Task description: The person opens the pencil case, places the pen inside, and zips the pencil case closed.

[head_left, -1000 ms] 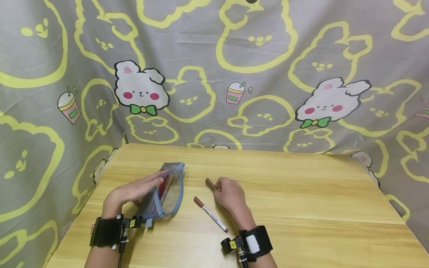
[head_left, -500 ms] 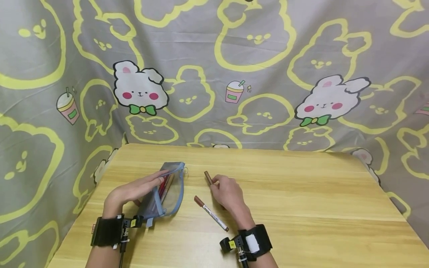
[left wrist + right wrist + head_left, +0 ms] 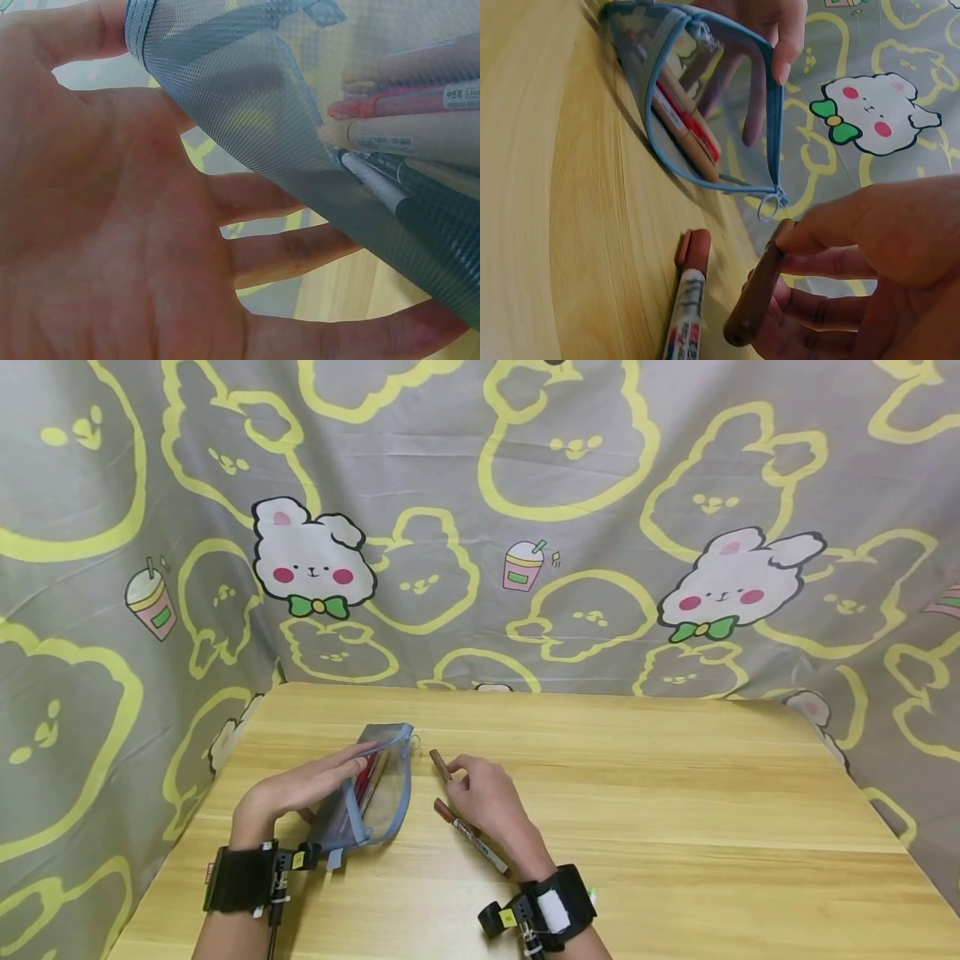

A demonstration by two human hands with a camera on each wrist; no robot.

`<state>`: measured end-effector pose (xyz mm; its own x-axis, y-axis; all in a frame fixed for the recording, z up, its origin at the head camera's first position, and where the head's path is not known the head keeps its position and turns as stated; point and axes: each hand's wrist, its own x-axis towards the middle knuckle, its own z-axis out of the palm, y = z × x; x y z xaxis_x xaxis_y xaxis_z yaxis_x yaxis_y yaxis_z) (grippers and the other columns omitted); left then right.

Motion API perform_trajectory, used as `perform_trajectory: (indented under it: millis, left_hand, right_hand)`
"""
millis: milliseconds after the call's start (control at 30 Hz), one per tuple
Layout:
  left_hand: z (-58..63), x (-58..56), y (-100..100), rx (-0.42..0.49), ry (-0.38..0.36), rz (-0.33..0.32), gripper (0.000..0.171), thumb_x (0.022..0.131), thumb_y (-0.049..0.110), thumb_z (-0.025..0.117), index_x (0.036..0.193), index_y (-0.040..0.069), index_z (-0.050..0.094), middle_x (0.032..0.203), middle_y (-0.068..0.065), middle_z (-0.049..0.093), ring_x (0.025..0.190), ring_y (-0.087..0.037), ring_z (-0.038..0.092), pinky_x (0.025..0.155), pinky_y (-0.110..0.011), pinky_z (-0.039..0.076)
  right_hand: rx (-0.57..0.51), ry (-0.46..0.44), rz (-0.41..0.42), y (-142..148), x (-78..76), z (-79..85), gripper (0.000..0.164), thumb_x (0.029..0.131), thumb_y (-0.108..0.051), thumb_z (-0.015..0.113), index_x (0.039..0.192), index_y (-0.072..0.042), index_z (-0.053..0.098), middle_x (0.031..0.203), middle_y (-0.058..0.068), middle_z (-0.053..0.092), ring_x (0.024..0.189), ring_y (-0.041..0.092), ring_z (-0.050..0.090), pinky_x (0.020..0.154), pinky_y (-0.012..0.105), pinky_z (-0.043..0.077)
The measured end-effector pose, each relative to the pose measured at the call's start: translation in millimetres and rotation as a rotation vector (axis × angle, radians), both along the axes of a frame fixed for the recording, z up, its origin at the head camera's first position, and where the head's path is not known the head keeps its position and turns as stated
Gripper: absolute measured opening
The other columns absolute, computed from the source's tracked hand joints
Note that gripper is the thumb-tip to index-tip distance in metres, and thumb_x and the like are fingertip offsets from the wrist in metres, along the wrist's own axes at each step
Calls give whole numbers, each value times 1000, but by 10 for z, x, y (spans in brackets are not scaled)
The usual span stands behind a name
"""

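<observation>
My left hand [image 3: 303,785] holds a blue-edged mesh pencil case [image 3: 399,793] at the left of the table, its zip open. In the left wrist view the thumb lies by the rim and the fingers stretch behind the mesh [image 3: 240,112]. Inside lie several pens [image 3: 684,133], red and light brown among them. My right hand [image 3: 486,800] pinches a brown pen [image 3: 756,296] between thumb and fingers, its far end pointing up and left, just right of the pencil case's zip end. Below that hand, a marker [image 3: 471,842] with a brown cap and white barrel lies on the table.
The wooden table [image 3: 675,793] stretches to the right and back. A grey curtain [image 3: 450,468] with yellow outlines and rabbit faces hangs behind it and along both sides. Each wrist wears a black strap [image 3: 562,906] with a small camera and cable.
My right hand has moved left with the brown pen, closer to the pencil case, now over the lying marker's side. The pen has swung in the fingers. The left hand and case stay put.
</observation>
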<state>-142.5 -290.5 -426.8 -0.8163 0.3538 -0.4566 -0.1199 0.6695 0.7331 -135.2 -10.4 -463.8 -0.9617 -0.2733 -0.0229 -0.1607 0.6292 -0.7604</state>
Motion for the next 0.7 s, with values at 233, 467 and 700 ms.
perform_trajectory:
  millis: [233,467,700]
  left_hand:
    - [2,0,-2,2,-5,0,66,110,47,37,166,19,18,167,-29,6,142,-64,22,70,-69,56]
    - [6,4,-2,13,-5,2,68,109,50,37,166,19,18,167,-30,8,141,-64,24,69,-69,56]
    - [18,5,-8,21,2,-4,66,110,49,36,166,19,17,167,-30,8,140,-65,24,69,-70,55]
  right_hand:
    - [-52,-68,18,-76,26,7,30,85,-2,69,114,-2,73,73,-2,67,56,10,59,45,25,46]
    - [-55,-44,31,-163,56,3,25,85,-2,70,109,-1,74,75,-2,64,54,8,54,45,23,43]
    - [-84,-43,34,-266,74,-23,26,90,-4,68,115,-3,74,75,-4,65,57,8,56,47,23,44]
